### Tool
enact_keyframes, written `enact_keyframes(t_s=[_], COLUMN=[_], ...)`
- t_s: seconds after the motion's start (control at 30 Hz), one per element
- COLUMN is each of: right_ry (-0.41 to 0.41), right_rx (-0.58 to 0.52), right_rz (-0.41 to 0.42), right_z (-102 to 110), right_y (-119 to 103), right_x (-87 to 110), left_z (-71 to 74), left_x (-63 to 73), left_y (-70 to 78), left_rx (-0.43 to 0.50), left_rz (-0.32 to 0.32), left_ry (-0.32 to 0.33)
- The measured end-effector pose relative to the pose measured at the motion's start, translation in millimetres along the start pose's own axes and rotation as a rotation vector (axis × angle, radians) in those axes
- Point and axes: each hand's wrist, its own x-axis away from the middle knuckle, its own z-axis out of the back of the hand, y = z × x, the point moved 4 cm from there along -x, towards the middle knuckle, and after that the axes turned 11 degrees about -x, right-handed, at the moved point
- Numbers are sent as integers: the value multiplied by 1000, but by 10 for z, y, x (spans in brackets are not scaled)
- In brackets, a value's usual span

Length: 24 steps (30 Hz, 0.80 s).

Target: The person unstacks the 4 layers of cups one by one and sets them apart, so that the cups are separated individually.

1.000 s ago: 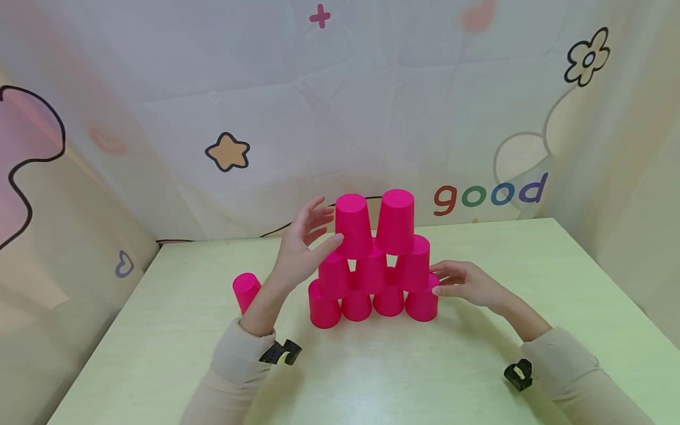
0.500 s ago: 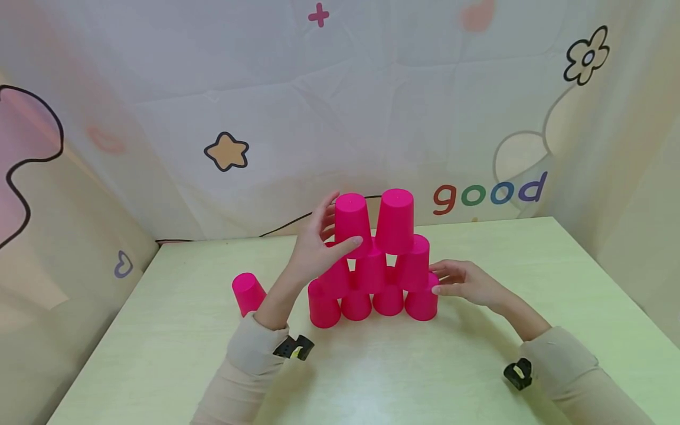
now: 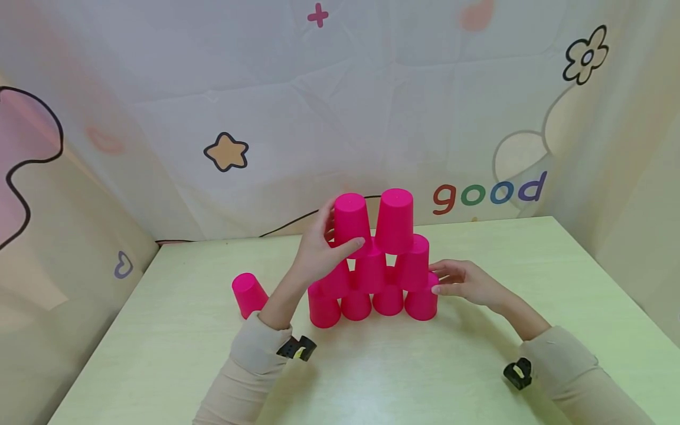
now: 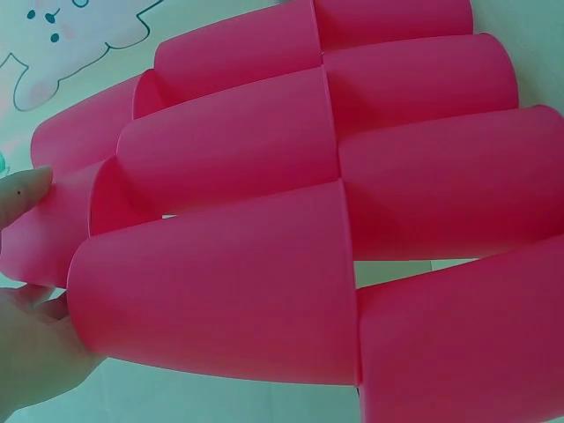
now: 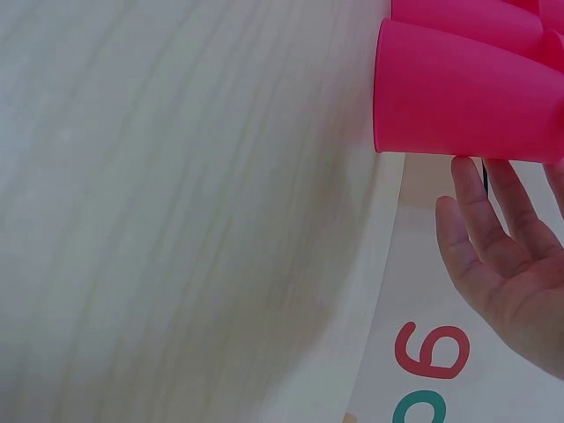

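Observation:
Upside-down pink cups stand in a tiered stack at the middle of the table. Several make the bottom row [image 3: 325, 310], three the middle row [image 3: 370, 274], and two the top. My left hand [image 3: 317, 254] holds the top-left cup [image 3: 352, 221], thumb across its near side and fingers behind. In the left wrist view, thumb and fingers lie around that cup [image 4: 44, 220]. Beside it stands the top-right cup [image 3: 395, 221]. At the stack's lower right, my right hand [image 3: 470, 284] has loosely bent fingers, fingertips right at the end cup [image 3: 421, 304] of the bottom row.
One more upside-down pink cup [image 3: 248, 295] stands apart at the left, partly behind the left forearm. A printed curtain [image 3: 340, 118] hangs behind the pale table [image 3: 404, 378]. Black straps [image 3: 517, 374] sit near both cuffs.
My left hand has moved right, from beside the top-left cup to around it, its thumb now on the near side. The right hand and the cups have stayed put.

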Motion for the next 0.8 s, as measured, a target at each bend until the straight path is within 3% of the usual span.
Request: enact_keyframes(t_s=[0.33, 0.8], right_ry=[3, 2], right_rx=[-1, -2], right_rz=[-8, -7], right_z=[-5, -10], right_y=[-13, -18], right_x=[9, 8], left_z=[45, 258], left_x=[29, 127], left_y=[8, 82], left_rx=[-14, -22], left_rz=[29, -31], left_ry=[34, 101])
